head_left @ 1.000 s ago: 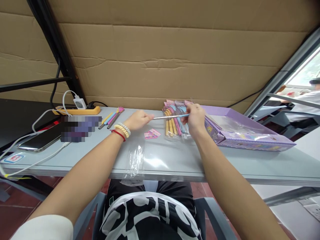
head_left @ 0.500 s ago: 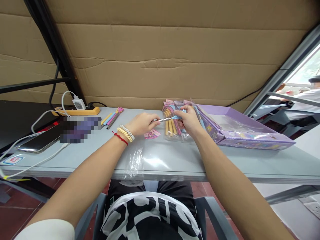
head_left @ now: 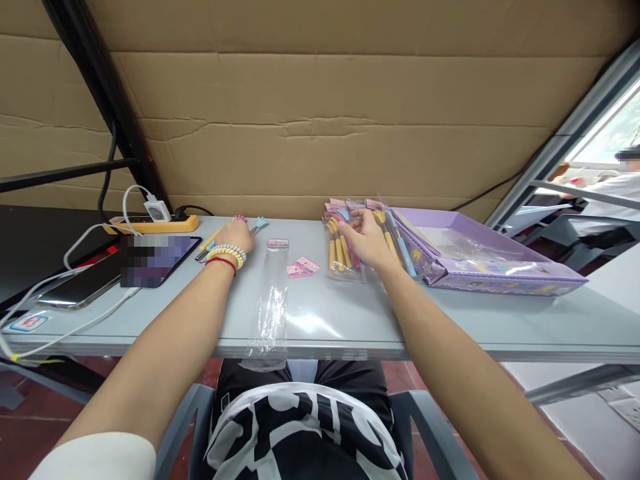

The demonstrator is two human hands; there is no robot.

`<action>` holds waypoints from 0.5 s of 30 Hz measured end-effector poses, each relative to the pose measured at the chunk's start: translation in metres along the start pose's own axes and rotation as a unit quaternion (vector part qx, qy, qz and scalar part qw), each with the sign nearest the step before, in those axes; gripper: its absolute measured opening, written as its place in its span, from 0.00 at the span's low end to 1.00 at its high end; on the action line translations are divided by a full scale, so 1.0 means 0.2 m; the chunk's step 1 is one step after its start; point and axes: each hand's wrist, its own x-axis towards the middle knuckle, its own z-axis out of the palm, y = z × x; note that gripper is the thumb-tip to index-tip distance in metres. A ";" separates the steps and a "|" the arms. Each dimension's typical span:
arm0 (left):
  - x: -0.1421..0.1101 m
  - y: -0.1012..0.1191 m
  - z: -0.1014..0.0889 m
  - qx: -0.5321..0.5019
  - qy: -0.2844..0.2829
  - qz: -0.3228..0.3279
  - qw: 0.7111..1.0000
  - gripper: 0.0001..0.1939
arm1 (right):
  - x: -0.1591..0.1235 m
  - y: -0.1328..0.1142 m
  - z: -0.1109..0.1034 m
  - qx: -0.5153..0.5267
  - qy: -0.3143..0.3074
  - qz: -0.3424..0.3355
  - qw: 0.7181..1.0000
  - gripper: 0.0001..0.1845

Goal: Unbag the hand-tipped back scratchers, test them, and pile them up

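Observation:
My left hand [head_left: 237, 237] is closed around a back scratcher with a blue hand-shaped head [head_left: 261, 222] that sticks out to the right. It is at the tabletop, among loose back scratchers in yellow, blue and pink [head_left: 209, 241], which it partly covers. My right hand [head_left: 367, 237] lies over clear-bagged back scratchers [head_left: 341, 248], its thumb and fingers bent around part of a bag; the exact grip is partly hidden. Between my hands lie an opened clear plastic bag [head_left: 273, 293], hanging over the front edge, and small pink cards [head_left: 303, 267].
A purple open box [head_left: 505, 275] stands at the right. Phones [head_left: 80, 280], white cables and an orange power strip [head_left: 170, 225] occupy the left side. Cardboard [head_left: 320, 127] walls off the back. A person [head_left: 613, 190] is visible beyond the frame at far right.
My left hand has moved left with the blue back scratcher to the loose ones. My right hand has let go of it and shifted slightly left, onto the bagged ones.

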 end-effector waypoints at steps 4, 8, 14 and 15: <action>0.00 0.01 0.01 0.059 -0.011 -0.007 0.998 0.17 | -0.02 -0.02 0.00 -0.029 -0.061 -0.023 0.997 0.19; 0.00 -0.01 0.00 0.065 0.004 -0.022 0.998 0.19 | -0.02 -0.02 0.00 -0.042 -0.083 -0.046 0.995 0.19; 0.03 -0.04 0.01 0.068 0.026 -0.051 0.996 0.18 | -0.03 -0.02 0.00 -0.066 -0.104 -0.072 0.990 0.15; 0.03 -0.04 0.01 0.066 0.024 -0.054 0.996 0.19 | -0.03 -0.03 0.00 -0.068 -0.107 -0.073 0.989 0.15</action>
